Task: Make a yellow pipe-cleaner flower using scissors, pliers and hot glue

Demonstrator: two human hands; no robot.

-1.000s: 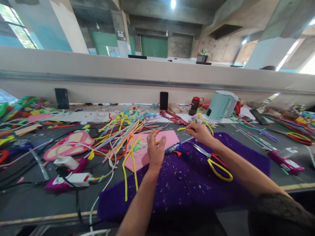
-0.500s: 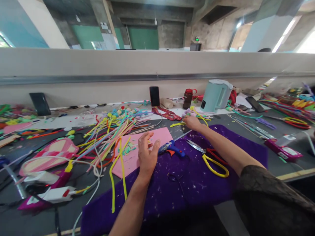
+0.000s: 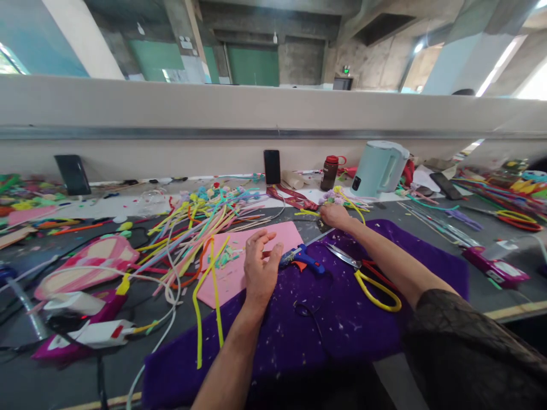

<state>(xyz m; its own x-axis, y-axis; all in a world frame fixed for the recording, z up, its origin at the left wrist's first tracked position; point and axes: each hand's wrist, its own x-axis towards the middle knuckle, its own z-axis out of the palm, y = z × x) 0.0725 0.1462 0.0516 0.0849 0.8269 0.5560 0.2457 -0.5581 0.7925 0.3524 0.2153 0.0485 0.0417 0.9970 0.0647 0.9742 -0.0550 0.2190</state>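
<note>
My left hand [image 3: 260, 263], fingers curled but apart and holding nothing visible, hovers over the pink sheet [image 3: 233, 279]. Just right of it a blue glue gun [image 3: 306, 257] rests on the purple cloth [image 3: 294, 336]. My right hand [image 3: 335, 216] reaches to the far side of the cloth, at a small pile of lilac and yellow fuzzy pieces [image 3: 334, 196]; its fingertips are hidden, so what they touch cannot be made out. Under my right forearm lie scissors [image 3: 376, 289] with yellow and red handles.
Bunched fuzzy stems [image 3: 205, 219] spread left of centre. A phone [image 3: 272, 167], a brown bottle [image 3: 329, 172] and a mint kettle [image 3: 378, 169] stand along the back. Power strips [image 3: 85, 336] with white cables lie at the left, another strip [image 3: 496, 267] at the right.
The whole view has shifted slightly, so most things appear a little farther right. Both hands remain at nearly the same places over the table.
</note>
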